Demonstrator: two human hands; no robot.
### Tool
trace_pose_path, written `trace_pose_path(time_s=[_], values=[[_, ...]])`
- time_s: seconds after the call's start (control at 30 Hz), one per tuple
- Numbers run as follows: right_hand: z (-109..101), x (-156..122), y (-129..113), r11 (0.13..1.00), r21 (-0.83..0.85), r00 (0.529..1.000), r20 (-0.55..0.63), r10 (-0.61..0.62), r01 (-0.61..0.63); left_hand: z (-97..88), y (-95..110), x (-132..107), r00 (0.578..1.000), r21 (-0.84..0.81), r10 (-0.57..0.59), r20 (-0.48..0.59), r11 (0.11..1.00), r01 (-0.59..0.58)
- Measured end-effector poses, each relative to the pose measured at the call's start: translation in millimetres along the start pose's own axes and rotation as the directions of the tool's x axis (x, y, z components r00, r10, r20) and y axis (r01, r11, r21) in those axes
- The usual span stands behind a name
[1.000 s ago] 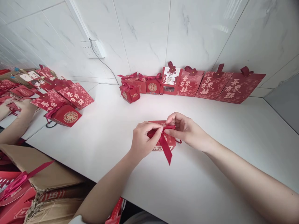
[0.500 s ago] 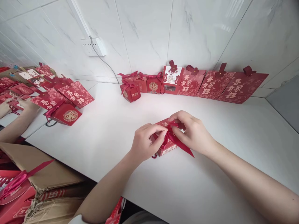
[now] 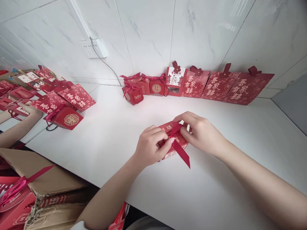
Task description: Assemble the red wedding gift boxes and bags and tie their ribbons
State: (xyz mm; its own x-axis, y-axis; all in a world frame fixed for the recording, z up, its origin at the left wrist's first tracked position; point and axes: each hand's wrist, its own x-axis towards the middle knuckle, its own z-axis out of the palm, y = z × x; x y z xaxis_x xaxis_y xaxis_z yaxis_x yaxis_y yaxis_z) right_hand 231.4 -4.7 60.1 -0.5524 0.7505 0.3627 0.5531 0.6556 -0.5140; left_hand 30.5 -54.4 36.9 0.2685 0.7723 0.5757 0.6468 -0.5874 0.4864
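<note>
A small red gift box (image 3: 165, 128) with printed characters rests on the white table, between my two hands. A red ribbon (image 3: 181, 154) is tied in a bow across its top, one tail hanging down the near side. My left hand (image 3: 150, 144) is closed at the bow's left, thumb and fingertips pinching the ribbon by the knot. From the right, my right hand (image 3: 202, 132) curls its thumb and index finger around the bow's right loop, its fingertips beside the box. The fingers partly cover the bow and the box's ends.
Red gift boxes (image 3: 157, 88) and gift bags (image 3: 236, 88) stand along the tiled wall. More bags and a ribboned box (image 3: 69, 118) sit at left, near another person's hand (image 3: 32, 111). An open cardboard carton (image 3: 45, 171) with red boxes is at lower left, beside the table edge.
The ribbon tail has swung down to hang more steeply. My left fingers have shifted lower at the knot, my right hand has moved slightly up and right, and more of the box top shows.
</note>
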Motion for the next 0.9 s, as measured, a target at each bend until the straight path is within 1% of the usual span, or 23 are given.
trace_pose_path(time_s=[0.1,0.17,0.3,0.43,0.5,0.57,0.6,0.63,0.67,0.7,0.73,0.8,0.83,0.87,0.9], values=[[-13,0,-1,0.984,0.164,0.99,0.108,-0.089,0.07,0.8,-1,-1,0.997,0.027,-0.034,-0.068,0.999,0.036],[-21,-1,0,0.971,0.216,0.979,0.15,-0.14,0.105,1.3,0,0,0.993,0.029,-0.061,-0.097,0.998,0.064],[-32,-3,2,0.974,0.197,0.977,0.156,-0.142,0.11,2.1,3,1,0.994,-0.004,-0.075,-0.08,0.997,0.075],[-30,-5,-3,0.985,0.147,0.972,0.207,-0.114,0.085,3.8,4,-1,0.994,-0.022,-0.098,-0.04,0.995,0.098],[-27,-4,-6,0.993,0.112,0.978,0.198,-0.068,0.046,4.3,3,-2,0.991,-0.041,-0.126,-0.034,0.991,0.125],[-25,-3,-7,0.994,0.081,0.987,0.149,0.061,-0.073,4.4,2,-2,0.989,-0.058,-0.144,-0.033,0.988,0.142],[-24,-2,-6,0.984,0.081,0.98,0.135,0.146,-0.158,4.4,1,-2,0.989,-0.064,-0.146,-0.033,0.988,0.144],[-23,0,-4,0.963,0.1,0.961,0.148,0.233,-0.249,4.3,1,-2,0.989,-0.067,-0.146,-0.034,0.987,0.143],[-23,2,-1,0.931,0.136,0.93,0.2,0.308,-0.338,4.2,1,-2,0.989,-0.069,-0.143,-0.036,0.988,0.141],[-23,3,2,0.888,0.184,0.887,0.289,0.361,-0.421,4.2,1,-2,0.989,-0.069,-0.142,-0.039,0.988,0.139],[-23,5,6,0.835,0.235,0.833,0.399,0.383,-0.497,4.2,0,-2,0.989,-0.069,-0.139,-0.042,0.988,0.136],[-23,8,12,0.725,0.329,0.732,0.588,0.344,-0.605,4.3,0,-1,0.989,-0.067,-0.137,-0.047,0.989,0.134],[-24,10,14,0.683,0.368,0.702,0.644,0.303,-0.632,4.4,-1,-1,0.99,-0.067,-0.135,-0.049,0.989,0.131],[-24,10,15,0.654,0.401,0.69,0.674,0.263,-0.641,4.6,-1,-1,0.99,-0.069,-0.132,-0.05,0.989,0.129],[-25,11,16,0.638,0.429,0.69,0.686,0.231,-0.64,4.7,-2,-1,0.99,-0.072,-0.13,-0.052,0.989,0.126]])
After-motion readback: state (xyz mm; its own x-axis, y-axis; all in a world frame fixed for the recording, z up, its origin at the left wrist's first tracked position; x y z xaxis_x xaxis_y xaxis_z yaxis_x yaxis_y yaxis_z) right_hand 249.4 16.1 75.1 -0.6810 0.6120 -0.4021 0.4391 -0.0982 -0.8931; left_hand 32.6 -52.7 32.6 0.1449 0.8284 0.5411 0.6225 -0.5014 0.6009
